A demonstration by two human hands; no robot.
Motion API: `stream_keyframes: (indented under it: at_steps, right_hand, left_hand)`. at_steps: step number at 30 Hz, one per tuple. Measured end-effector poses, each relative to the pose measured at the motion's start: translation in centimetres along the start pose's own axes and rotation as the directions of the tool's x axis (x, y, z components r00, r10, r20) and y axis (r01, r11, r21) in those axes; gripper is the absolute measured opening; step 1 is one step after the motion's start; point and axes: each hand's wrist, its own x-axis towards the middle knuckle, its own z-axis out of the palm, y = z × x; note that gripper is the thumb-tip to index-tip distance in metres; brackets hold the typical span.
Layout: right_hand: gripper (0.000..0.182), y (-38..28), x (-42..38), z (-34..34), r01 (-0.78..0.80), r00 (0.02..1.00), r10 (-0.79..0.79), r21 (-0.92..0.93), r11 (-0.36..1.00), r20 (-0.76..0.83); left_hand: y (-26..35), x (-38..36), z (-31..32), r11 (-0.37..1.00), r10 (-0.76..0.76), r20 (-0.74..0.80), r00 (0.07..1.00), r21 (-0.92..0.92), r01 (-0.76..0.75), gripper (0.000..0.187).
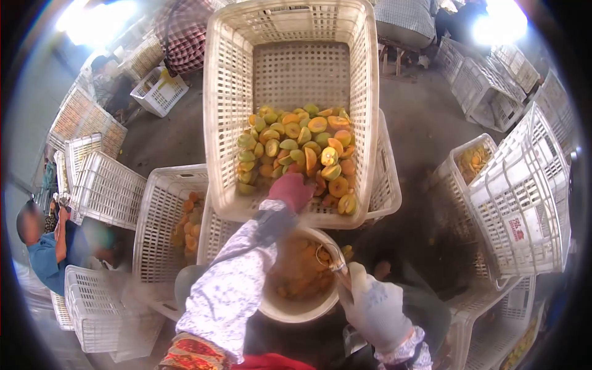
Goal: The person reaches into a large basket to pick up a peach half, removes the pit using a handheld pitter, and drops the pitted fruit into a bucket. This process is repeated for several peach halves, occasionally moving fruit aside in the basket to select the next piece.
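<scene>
My left hand (pixel 291 191), in a reddish glove, reaches into a white plastic crate (pixel 216 123) and touches the halved apricots (pixel 290 139), green to orange, piled at its near end. Its fingertips are blurred and partly hidden among the fruit. My right hand (pixel 374 302), in a whitish glove, is closed around the handle of a looped metal tool (pixel 336 266). The tool's loop hangs over the right rim of a round white bucket (pixel 290 319). Orange apricot pieces (pixel 299 271) lie inside the bucket, directly below the crate.
Another crate (pixel 388 185) supports the fruit crate. At left, a crate (pixel 154 246) holds orange fruit. Stacked crates (pixel 518 209) rise at right. A person in a blue shirt (pixel 46 259) is at the far left. Dark floor (pixel 419 117) shows between the stacks.
</scene>
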Motion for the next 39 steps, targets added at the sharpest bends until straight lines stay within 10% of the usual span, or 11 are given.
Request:
stream_keyframes:
  at_steps: [12,14,15,16,18,26,29,39]
  right_hand:
    - [0.02,1.7,1.0,-1.5,-0.055,0.964,0.116,0.251,0.966,-0.237]
    - [0.018,1.7,0.7,-1.0,-0.044,0.962,0.107,0.244,0.969,-0.252]
    - [0.018,1.7,0.7,-0.6,-0.027,0.961,0.093,0.246,0.969,-0.259]
    - [0.017,1.5,0.8,-0.2,-0.006,0.96,0.075,0.251,0.968,-0.269]
    - [0.017,0.7,1.5,0.7,0.012,0.968,0.05,0.245,0.969,-0.244]
    - [0.035,-4.2,3.5,4.2,0.084,0.993,-0.065,0.214,0.973,-0.094]
    - [0.038,-5.2,4.3,4.5,0.075,0.997,-0.066,0.212,0.974,-0.048]
    - [0.032,-8.3,5.1,6.2,0.094,0.982,-0.127,0.22,0.971,0.14]
  left_hand:
    - [-0.3,0.2,1.8,0.979,0.02,-0.19,0.981,-0.195,-0.058,0.037]
    - [-2.6,0.4,1.1,0.771,0.014,-0.073,0.997,-0.634,-0.057,0.026]
    - [-5.7,1.1,2.7,0.297,0.202,-0.105,0.974,-0.941,-0.163,0.019]
    - [-6.2,-0.4,2.4,0.3,0.201,-0.117,0.973,-0.938,-0.175,0.019]
    - [-6.3,-4.3,0.9,-0.252,0.323,-0.12,0.939,-0.967,-0.037,0.022]
    - [-1.7,-16.8,-4.7,-0.16,0.26,-0.169,0.951,-0.978,-0.13,0.036]
    - [-2.5,-17.1,-5.4,-0.495,0.226,-0.037,0.973,-0.865,0.082,0.027]
    - [-4.6,-17.3,-6.0,-0.513,0.013,0.078,0.997,-0.855,0.073,0.033]
